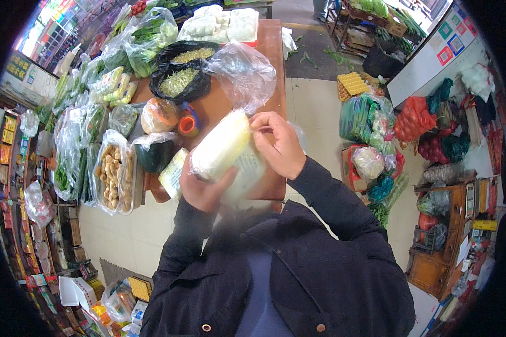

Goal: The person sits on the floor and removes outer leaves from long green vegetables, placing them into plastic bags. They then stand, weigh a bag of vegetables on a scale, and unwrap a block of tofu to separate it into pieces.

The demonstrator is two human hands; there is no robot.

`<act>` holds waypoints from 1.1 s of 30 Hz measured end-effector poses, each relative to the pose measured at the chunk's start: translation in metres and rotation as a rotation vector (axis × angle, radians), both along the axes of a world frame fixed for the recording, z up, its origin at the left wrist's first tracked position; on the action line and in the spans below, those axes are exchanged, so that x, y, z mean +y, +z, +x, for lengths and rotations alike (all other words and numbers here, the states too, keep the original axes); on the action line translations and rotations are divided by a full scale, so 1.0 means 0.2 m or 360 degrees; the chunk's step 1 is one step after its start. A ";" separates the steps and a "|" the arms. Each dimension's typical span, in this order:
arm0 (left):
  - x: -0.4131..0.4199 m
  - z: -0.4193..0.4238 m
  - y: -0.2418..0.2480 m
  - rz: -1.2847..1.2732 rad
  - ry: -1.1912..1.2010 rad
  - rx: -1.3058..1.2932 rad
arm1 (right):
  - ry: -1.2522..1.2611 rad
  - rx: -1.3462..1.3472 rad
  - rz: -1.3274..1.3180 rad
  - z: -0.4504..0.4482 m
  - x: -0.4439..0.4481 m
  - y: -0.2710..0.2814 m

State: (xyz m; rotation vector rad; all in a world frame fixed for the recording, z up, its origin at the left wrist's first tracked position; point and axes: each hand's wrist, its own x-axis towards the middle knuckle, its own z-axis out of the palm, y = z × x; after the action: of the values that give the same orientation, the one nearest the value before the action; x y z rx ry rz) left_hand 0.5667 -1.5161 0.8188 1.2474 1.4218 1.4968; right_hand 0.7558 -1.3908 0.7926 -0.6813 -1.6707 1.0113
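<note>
My left hand (204,185) grips a plastic-wrapped pale yellow vegetable package (225,145) from below; it looks like baby napa cabbage and bears printed writing. At the package's upper right end, the thumb and fingers of my right hand (278,145) pinch the wrapping. A similar printed package (173,173) lies at the table edge, just left of my left hand. Beyond my hands, a crumpled clear plastic bag (248,76) is spread on the brown table (272,46). To its left, bean sprouts (179,82) fill an open black plastic bag (200,90).
An orange-and-blue tape dispenser (188,122) stands near a dark green melon or squash (152,156). Ginger (114,172) fills a clear tub at the left. Bagged leafy greens (149,42) crowd the table's far left. On the floor at right are bagged vegetables (358,118) and egg trays (353,84).
</note>
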 end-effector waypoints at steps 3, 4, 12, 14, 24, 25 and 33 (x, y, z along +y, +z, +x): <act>0.00 -0.01 -0.02 0.0040 0.0009 0.0064 | 0.0270 0.0091 -0.0202 0.05 0.01 0.06; 0.00 -0.02 -0.03 0.0039 0.0009 0.0105 | 0.0241 -0.0082 -0.0037 0.06 0.02 0.09; -0.03 -0.05 -0.08 0.0074 -0.0079 0.0391 | 0.0524 -0.0837 0.0595 0.15 0.18 0.24; -0.04 -0.05 -0.08 0.0062 -0.0104 0.0330 | 0.0498 -0.0891 0.0690 0.16 0.18 0.24; -0.07 -0.07 -0.03 0.0034 -0.0244 0.0675 | 0.0567 -0.1066 0.0906 0.15 0.14 0.24; -0.08 -0.07 -0.02 -0.0016 -0.0251 0.0755 | 0.0526 -0.1023 0.0896 0.15 0.12 0.24; -0.14 -0.12 0.00 0.0014 -0.0269 0.0372 | 0.0332 -0.0760 0.0228 0.20 0.07 0.15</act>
State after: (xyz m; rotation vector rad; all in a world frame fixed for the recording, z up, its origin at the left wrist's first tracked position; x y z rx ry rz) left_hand 0.5419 -1.5448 0.8187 1.5487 1.4169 1.2775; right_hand 0.7963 -1.3767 0.8231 -0.6993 -2.2458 0.9049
